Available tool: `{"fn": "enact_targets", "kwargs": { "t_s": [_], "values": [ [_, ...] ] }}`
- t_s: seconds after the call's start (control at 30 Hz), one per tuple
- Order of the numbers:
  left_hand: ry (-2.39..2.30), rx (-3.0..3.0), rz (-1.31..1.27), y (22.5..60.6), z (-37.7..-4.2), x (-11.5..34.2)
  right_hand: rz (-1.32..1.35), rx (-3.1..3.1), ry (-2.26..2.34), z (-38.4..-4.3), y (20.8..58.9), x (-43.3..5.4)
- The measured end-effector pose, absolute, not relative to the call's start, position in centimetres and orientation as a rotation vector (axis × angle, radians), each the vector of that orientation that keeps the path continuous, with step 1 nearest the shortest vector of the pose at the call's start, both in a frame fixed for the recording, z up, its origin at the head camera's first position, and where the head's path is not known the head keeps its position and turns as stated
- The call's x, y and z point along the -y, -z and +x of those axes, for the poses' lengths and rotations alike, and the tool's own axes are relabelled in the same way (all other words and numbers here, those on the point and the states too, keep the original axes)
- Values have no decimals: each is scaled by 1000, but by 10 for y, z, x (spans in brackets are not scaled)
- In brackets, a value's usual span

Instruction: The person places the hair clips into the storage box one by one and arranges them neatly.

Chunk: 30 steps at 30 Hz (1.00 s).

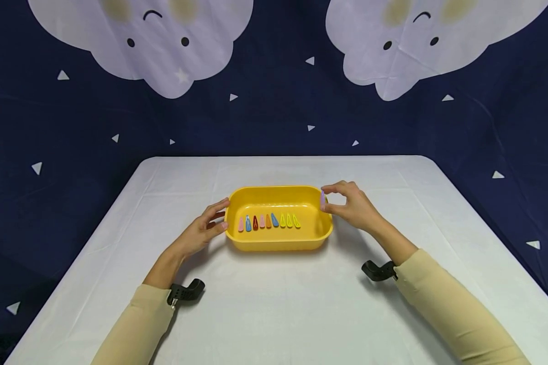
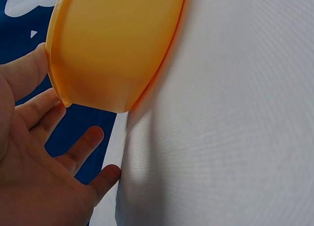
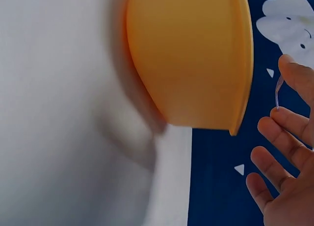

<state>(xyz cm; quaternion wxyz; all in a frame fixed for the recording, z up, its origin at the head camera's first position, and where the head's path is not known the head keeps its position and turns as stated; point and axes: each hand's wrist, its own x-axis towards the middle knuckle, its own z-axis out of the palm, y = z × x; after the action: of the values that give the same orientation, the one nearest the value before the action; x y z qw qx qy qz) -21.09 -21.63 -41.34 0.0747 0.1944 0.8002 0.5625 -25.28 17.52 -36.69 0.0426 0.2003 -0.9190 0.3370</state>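
Observation:
A yellow tray [image 1: 279,245] rests on the white table. Inside it, snap hair clips [image 1: 268,221] lie in a row: pink, blue, red, orange and yellow ones. At the tray's left end my left hand [image 1: 204,228] touches the rim with thumb and fingertips, its fingers spread and fairly straight in the left wrist view. Over the right end, my right hand [image 1: 352,204] pinches a purple hair clip [image 1: 322,198] upright between thumb and index finger. That clip [image 3: 278,92] appears thin and edge-on in the right wrist view, where the other fingers are loosely extended.
White cloth covers the table [image 1: 274,304]. Behind it hangs a dark blue backdrop [image 1: 274,116] with clouds and small white triangles. A black wrist camera [image 1: 187,291] sits on the left wrist, and another black camera [image 1: 377,271] on the right.

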Motion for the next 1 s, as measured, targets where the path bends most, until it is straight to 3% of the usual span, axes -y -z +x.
{"fn": "enact_targets", "kwargs": {
  "t_s": [0.27, 1.0],
  "values": [
    [-1698, -2395, 587, 414, -211, 216, 689, 2830, -978, -253, 374, -161],
    [-1693, -2409, 586, 413, -209, 216, 588, 3009, -803, -259, 383, -139]
  ]
}}
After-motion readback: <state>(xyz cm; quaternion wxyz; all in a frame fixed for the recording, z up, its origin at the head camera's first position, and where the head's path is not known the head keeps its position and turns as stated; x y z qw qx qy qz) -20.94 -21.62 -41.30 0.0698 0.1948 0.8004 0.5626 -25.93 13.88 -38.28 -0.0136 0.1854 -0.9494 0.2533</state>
